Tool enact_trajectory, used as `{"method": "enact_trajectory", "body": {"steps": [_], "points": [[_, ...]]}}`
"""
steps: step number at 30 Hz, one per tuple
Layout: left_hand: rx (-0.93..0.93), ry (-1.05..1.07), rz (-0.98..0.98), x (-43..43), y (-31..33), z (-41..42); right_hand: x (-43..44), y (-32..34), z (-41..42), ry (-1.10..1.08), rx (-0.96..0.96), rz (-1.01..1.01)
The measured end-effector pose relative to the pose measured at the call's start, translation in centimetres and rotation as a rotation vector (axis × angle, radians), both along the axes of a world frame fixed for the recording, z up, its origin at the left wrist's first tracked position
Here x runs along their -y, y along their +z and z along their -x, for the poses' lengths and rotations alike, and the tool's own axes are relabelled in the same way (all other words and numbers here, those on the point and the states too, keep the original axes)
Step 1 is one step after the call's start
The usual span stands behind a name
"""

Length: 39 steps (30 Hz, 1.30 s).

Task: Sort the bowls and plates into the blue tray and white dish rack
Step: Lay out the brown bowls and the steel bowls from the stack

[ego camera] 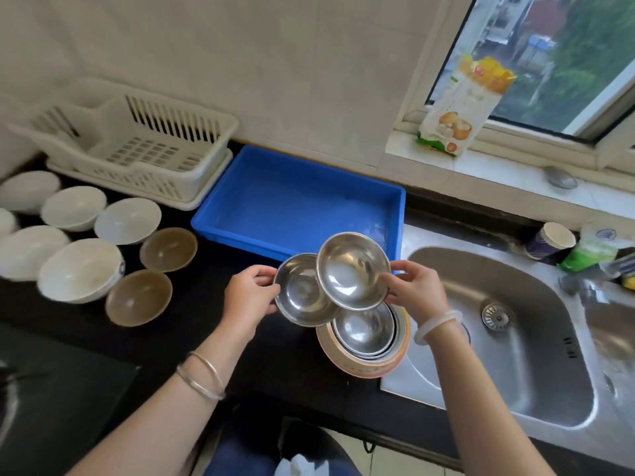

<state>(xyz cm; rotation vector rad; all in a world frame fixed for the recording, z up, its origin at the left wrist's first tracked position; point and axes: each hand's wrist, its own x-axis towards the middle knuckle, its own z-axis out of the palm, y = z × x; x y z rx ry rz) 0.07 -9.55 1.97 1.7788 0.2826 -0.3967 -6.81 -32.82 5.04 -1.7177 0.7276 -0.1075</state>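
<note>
My left hand (249,297) grips the left rim of a steel plate (299,297). My right hand (414,290) pinches the right rim of a second steel plate (352,269), which overlaps the first. Both plates are held just in front of the blue tray (240,207), which holds nothing. Below them a stack of steel plates (364,329) sits on an orange-rimmed plate (360,367). The white dish rack (144,156) stands at the back left, with nothing in it. Several white bowls (74,207) and two brown bowls (168,249) lie on the counter at left.
A steel sink (515,338) lies to the right of the plate stack. A cup (549,240) and a green sponge (584,255) sit behind it. A food bag (460,108) leans on the window sill. The black counter (192,338) runs along the front.
</note>
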Motion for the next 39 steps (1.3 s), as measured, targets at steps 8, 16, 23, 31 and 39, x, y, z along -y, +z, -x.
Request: {"method": "enact_trajectory", "body": {"steps": [8, 16, 23, 31, 39], "points": [[-0.105, 0.341, 0.053, -9.3, -3.0, 0.9, -7.6, -4.4, -6.5, 0.169, -0.078, -0.12], [-0.173, 0.526, 0.083, -13.9, -6.8, 1.9, -13.4, -9.7, -11.9, 0.255, -0.26, -0.222], [-0.222, 0.54, 0.084, -15.5, -8.7, 1.3, -16.1, -12.3, -14.2, 0.198, -0.341, -0.308], [-0.223, 0.53, 0.06, -16.3, -9.4, 0.9, -17.8, -13.9, -15.2, 0.145, -0.368, -0.321], [-0.277, 0.603, 0.091, -16.4, -9.8, 1.3, -18.7, -14.5, -15.6, 0.13, -0.344, -0.31]]}}
